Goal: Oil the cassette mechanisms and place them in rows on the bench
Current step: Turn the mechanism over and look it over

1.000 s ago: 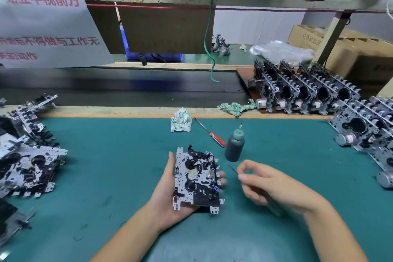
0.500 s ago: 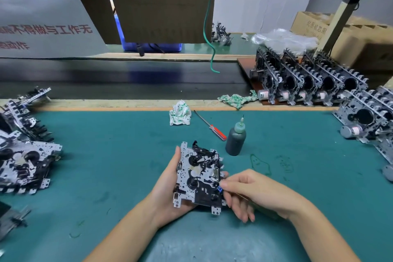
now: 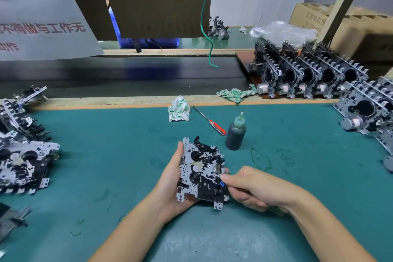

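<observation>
My left hand (image 3: 170,183) holds a cassette mechanism (image 3: 201,171), a silver plate with black parts, flat over the green bench mat (image 3: 106,155). My right hand (image 3: 251,187) pinches a thin oiling stick whose tip touches the mechanism's right edge; most of the stick is hidden in my fingers. A dark oil bottle (image 3: 235,132) with a needle tip stands upright just behind the mechanism. Rows of mechanisms (image 3: 308,74) stand on edge at the back right, with more mechanisms (image 3: 374,112) at the far right.
A loose pile of mechanisms (image 3: 23,151) lies at the left edge. A red-handled screwdriver (image 3: 210,121) and a crumpled cloth (image 3: 178,110) lie behind the bottle; another rag (image 3: 236,93) sits on the wooden rail. A cardboard box (image 3: 340,23) stands far right.
My right hand moved left from beside the bottle to the mechanism's right edge, bringing the stick's tip onto it. My left hand kept holding the mechanism.
</observation>
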Demonstrator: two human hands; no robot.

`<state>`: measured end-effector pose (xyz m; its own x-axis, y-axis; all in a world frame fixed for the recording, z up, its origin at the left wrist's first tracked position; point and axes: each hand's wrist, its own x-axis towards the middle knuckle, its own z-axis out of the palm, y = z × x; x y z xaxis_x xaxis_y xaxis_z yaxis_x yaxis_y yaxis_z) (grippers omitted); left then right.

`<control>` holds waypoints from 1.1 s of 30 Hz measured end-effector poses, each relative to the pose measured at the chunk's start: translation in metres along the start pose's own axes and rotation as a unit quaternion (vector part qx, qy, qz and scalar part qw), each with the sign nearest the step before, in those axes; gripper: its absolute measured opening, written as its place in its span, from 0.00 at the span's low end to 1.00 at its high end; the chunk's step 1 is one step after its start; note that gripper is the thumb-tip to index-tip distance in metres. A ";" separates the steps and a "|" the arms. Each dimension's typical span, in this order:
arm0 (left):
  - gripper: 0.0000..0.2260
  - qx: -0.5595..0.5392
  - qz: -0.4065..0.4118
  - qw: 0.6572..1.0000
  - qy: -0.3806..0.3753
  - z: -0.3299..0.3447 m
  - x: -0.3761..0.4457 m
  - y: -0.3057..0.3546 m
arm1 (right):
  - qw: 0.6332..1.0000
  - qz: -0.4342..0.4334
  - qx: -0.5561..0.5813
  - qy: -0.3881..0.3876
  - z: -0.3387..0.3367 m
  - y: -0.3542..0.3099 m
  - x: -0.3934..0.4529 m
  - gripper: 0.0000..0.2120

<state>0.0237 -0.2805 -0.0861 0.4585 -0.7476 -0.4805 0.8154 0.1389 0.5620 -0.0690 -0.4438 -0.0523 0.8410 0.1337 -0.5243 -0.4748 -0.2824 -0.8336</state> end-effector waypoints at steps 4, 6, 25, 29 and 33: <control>0.34 0.005 0.001 1.000 0.010 0.001 0.002 -0.001 | 1.000 0.012 -0.005 -0.021 -0.005 -0.002 0.001 0.29; 0.33 0.002 0.002 1.000 0.013 0.001 0.003 -0.001 | 0.999 0.014 -0.010 -0.033 -0.006 -0.002 0.001 0.29; 0.46 -0.129 0.023 0.990 -0.059 0.011 -0.019 0.005 | 0.962 -0.114 0.166 0.185 -0.033 0.012 -0.013 0.20; 0.48 -0.128 0.028 0.989 -0.066 0.008 -0.018 0.007 | 0.950 -0.081 -0.032 0.301 -0.032 0.019 -0.005 0.20; 0.48 -0.008 -0.016 0.993 -0.119 -0.001 -0.019 0.009 | 0.815 -0.088 -0.363 0.443 -0.030 0.022 -0.009 0.09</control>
<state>0.0230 -0.2648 -0.0723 0.3370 -0.8840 -0.3239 0.8349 0.1216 0.5368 -0.0795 -0.4793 -0.0607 0.8899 -0.4138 0.1921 -0.3174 -0.8641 -0.3907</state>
